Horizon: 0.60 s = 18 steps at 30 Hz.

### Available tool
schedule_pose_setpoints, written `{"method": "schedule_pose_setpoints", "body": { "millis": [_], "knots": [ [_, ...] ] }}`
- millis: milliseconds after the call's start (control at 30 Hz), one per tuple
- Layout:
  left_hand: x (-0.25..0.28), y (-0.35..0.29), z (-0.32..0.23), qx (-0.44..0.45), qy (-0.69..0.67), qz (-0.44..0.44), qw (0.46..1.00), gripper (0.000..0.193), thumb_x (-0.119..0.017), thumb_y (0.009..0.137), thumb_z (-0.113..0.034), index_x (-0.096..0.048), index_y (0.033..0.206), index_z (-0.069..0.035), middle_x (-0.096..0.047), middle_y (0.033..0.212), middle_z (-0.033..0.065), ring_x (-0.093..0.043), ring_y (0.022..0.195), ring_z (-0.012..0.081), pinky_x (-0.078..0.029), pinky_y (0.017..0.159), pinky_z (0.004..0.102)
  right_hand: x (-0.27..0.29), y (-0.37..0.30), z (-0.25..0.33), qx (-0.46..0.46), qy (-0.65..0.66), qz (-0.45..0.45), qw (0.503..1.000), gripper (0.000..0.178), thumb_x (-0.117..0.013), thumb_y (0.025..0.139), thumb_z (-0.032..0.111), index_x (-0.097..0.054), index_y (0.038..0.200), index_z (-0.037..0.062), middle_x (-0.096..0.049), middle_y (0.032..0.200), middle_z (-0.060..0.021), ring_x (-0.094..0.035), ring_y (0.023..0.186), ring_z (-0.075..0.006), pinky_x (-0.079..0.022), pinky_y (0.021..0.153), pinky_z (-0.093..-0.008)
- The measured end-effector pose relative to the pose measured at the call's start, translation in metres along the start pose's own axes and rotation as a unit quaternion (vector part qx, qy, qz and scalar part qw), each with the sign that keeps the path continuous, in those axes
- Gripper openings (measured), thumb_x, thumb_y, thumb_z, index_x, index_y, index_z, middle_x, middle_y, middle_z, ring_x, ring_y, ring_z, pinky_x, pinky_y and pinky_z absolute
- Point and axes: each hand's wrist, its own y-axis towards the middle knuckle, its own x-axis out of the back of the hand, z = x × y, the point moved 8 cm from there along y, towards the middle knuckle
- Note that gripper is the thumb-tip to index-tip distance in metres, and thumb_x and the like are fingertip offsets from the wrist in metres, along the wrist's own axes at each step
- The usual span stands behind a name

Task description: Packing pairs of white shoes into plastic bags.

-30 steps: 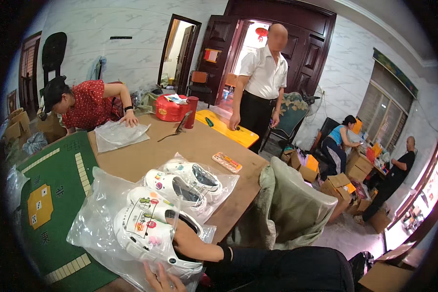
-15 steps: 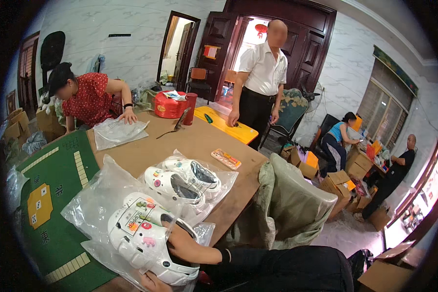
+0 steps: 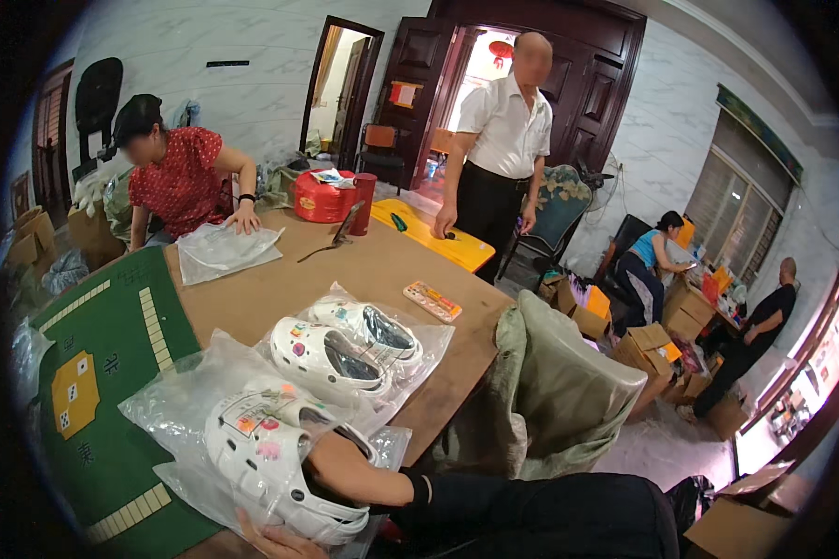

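Note:
White clogs (image 3: 242,470) with colourful charms lie at the near edge of the table, toes in a clear plastic bag (image 3: 172,410); whether this is one clog or two pressed together I cannot tell. My right hand (image 3: 345,466) reaches into the foot opening, its fingers hidden inside. At the bottom edge my left hand (image 3: 280,540) grips the near side from below, fingers curled against the clog and plastic. Just beyond, another pair of white clogs (image 3: 331,359) with charms rests on clear plastic.
An orange-and-white flat pack (image 3: 433,301) lies on the brown tabletop (image 3: 242,307). A green game mat (image 3: 126,373) with tiles covers the left. Beyond stand a red round container (image 3: 323,200) and red cup (image 3: 362,203). A person in red presses a clear bag (image 3: 226,250); others stand or sit farther back.
The near clogs have tilted and shifted slightly, and the bag over their toes has moved. My right hand has turned inside the opening. The person in red has raised their upper body.

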Motion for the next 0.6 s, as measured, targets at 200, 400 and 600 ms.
{"method": "schedule_pose_setpoints", "body": {
  "millis": [200, 400, 600],
  "knots": [
    [0.000, 0.017, -0.052, -0.171, -0.116, 0.183, 0.961, 0.032, -0.044, 0.091, -0.006, -0.053, 0.119, 0.006, -0.059, 0.107, 0.0244, -0.057, 0.089, 0.0407, -0.045, 0.075, 0.0434, 0.001, -0.011, 0.010, 0.122, -0.071, -0.020, 0.990, 0.030, -0.050, 0.075, 0.010, -0.054, 0.100, -0.0051, -0.049, 0.115, -0.0266, -0.050, 0.105, -0.0390, -0.043, 0.088, -0.0392],
    [0.007, 0.002, -0.074, -0.310, -0.048, 0.094, 0.945, 0.026, -0.048, 0.089, -0.008, -0.059, 0.111, 0.002, -0.061, 0.093, 0.0230, -0.054, 0.070, 0.0413, -0.045, 0.065, 0.0444, 0.030, 0.002, 0.004, 0.047, -0.008, -0.114, 0.992, 0.028, -0.058, 0.067, 0.002, -0.051, 0.092, -0.0082, -0.045, 0.120, -0.0288, -0.048, 0.103, -0.0431, -0.042, 0.088, -0.0444],
    [-0.002, -0.017, -0.035, -0.192, -0.027, 0.045, 0.980, 0.024, -0.048, 0.092, -0.015, -0.061, 0.101, 0.003, -0.062, 0.093, 0.0212, -0.055, 0.082, 0.0418, -0.044, 0.071, 0.0485, 0.035, -0.001, 0.017, 0.061, -0.013, -0.123, 0.990, 0.029, -0.060, 0.064, 0.000, -0.050, 0.092, -0.0051, -0.043, 0.120, -0.0320, -0.049, 0.102, -0.0456, -0.043, 0.087, -0.0459]
  ]
}}
